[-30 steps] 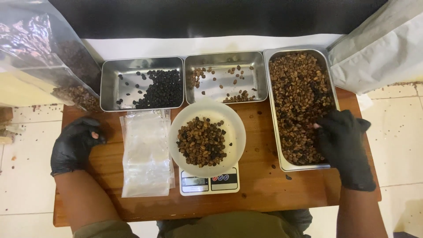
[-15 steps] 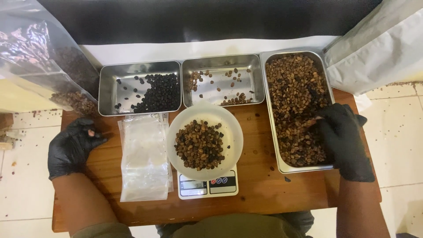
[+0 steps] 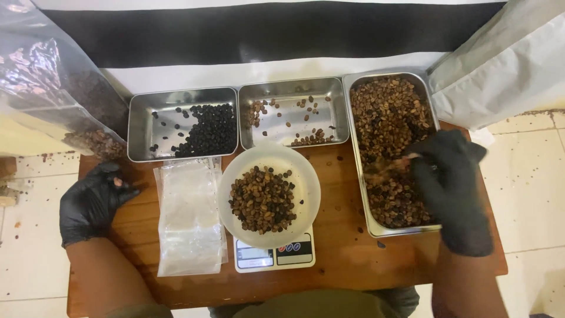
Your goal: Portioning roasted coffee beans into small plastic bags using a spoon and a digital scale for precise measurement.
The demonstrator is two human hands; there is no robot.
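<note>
My right hand (image 3: 450, 179), in a black glove, reaches into the long metal tray (image 3: 355, 153) full of brown coffee beans on the right, fingers curled among the beans. My left hand (image 3: 91, 200), also black-gloved, rests loosely curled on the wooden table (image 3: 341, 259) at the left, holding nothing. Between them a white bowl (image 3: 306, 182) of brown beans sits on a small digital scale (image 3: 273, 254). A stack of clear plastic bags (image 3: 189, 218) lies next to my left hand.
Two smaller metal trays stand at the back: one (image 3: 144, 121) with dark black beans, one (image 3: 329, 97) with a few scattered brown beans. A large clear bag of beans (image 3: 53, 100) leans at far left, a white sack (image 3: 500, 70) at far right. Loose beans dot the tiled floor.
My right hand has moved up the large tray and further in among the beans. My left hand has stayed in place on the table.
</note>
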